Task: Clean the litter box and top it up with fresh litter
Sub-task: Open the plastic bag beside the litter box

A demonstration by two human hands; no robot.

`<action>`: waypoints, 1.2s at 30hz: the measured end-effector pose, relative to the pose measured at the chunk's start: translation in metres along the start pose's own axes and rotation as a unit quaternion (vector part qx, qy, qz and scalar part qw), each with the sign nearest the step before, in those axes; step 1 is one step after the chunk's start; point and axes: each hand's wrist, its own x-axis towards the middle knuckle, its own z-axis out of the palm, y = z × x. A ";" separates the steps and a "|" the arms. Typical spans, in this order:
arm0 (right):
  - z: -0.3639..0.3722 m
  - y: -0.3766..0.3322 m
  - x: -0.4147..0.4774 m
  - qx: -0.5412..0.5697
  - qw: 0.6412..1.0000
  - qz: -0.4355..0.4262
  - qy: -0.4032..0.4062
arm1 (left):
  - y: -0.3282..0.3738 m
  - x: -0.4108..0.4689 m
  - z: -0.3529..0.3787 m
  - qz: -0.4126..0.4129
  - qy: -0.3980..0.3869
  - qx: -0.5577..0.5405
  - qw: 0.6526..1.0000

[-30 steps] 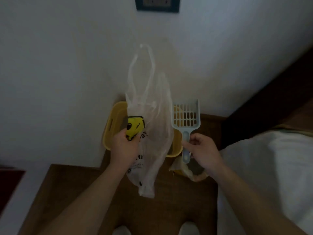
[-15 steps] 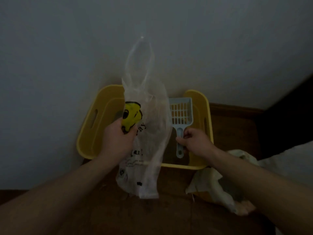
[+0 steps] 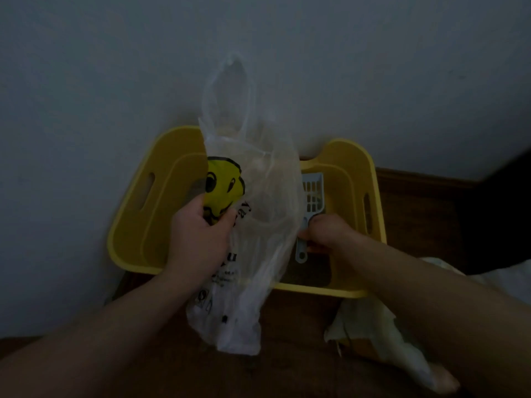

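Observation:
A yellow litter box with handle slots stands on the wooden floor against the white wall. My left hand grips a thin clear plastic bag printed with a yellow smiley face, holding it upright over the box. My right hand grips the handle of a pale blue slotted litter scoop, whose head lies low inside the box's right half. The bag hides the box's middle and part of the scoop.
A crumpled, pale bag lies on the floor by the box's front right corner, under my right forearm. White fabric shows at the right edge. Dark furniture fills the far right. The room is dim.
The view has come closer and lower over the box. My right hand has lowered the scoop down into the box. The bag stays held in my left hand.

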 end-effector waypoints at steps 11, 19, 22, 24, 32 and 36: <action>0.010 0.005 0.026 -0.139 0.989 0.035 0.022 | -0.005 -0.001 0.002 0.012 0.004 0.004 1.000; -0.001 0.005 -0.002 -0.070 0.986 -0.116 0.096 | 0.000 -0.002 0.000 0.011 -0.005 0.007 1.000; -0.007 0.005 -0.027 0.018 0.977 -0.196 0.078 | 0.006 -0.003 -0.001 0.011 -0.009 -0.007 1.000; -0.012 0.006 -0.045 0.043 0.965 -0.246 0.081 | 0.010 -0.004 -0.001 0.015 -0.011 -0.015 1.000; -0.028 0.002 -0.109 0.101 0.933 -0.335 0.078 | 0.034 -0.025 -0.022 0.055 -0.008 -0.012 0.998; -0.022 -0.003 -0.149 0.141 0.924 -0.354 0.030 | 0.046 -0.052 -0.043 0.064 -0.016 -0.009 0.998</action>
